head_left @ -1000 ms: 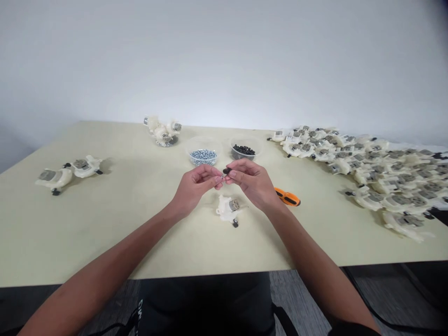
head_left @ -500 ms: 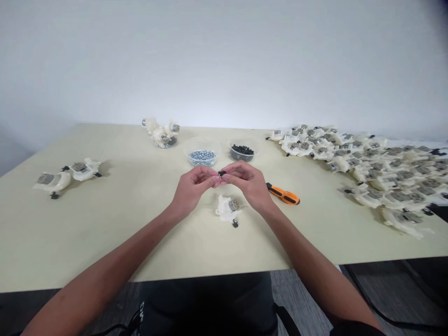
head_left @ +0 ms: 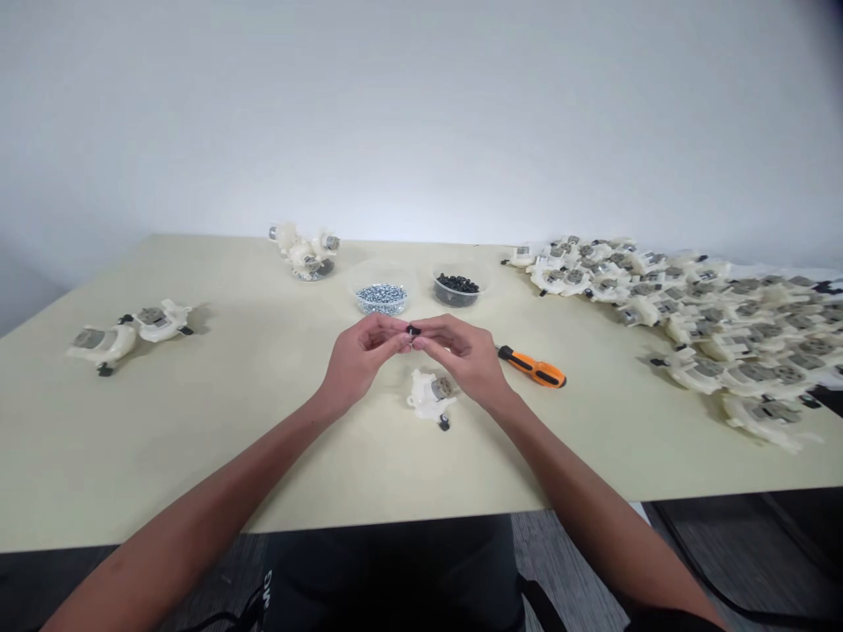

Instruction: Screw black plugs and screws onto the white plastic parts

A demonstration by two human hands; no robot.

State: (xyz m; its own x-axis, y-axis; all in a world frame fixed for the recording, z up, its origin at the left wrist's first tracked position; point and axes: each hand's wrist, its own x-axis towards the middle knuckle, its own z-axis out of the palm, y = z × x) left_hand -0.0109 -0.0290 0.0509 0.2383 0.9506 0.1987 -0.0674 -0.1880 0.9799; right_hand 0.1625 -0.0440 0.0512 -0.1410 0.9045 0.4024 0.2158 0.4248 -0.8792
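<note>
Above the middle of the table my left hand [head_left: 361,358] and my right hand [head_left: 461,353] meet fingertip to fingertip. Both pinch a small black part [head_left: 413,331] between thumbs and forefingers. Just below the hands a white plastic motor assembly [head_left: 431,397] with a grey metal piece lies on the table. An orange-handled screwdriver [head_left: 535,368] lies right of my right hand.
Behind the hands stand a clear bowl of silver screws [head_left: 381,297] and a bowl of black parts [head_left: 457,288]. Several white assemblies are heaped at the right [head_left: 711,325]. Two assemblies [head_left: 125,332] lie at the left, and a few more [head_left: 304,250] at the back. The beige table [head_left: 217,412] ends near my body.
Both hands have stayed together on the black part, shifting slightly. My right hand has turned and lowered, uncovering the screwdriver's shaft end.
</note>
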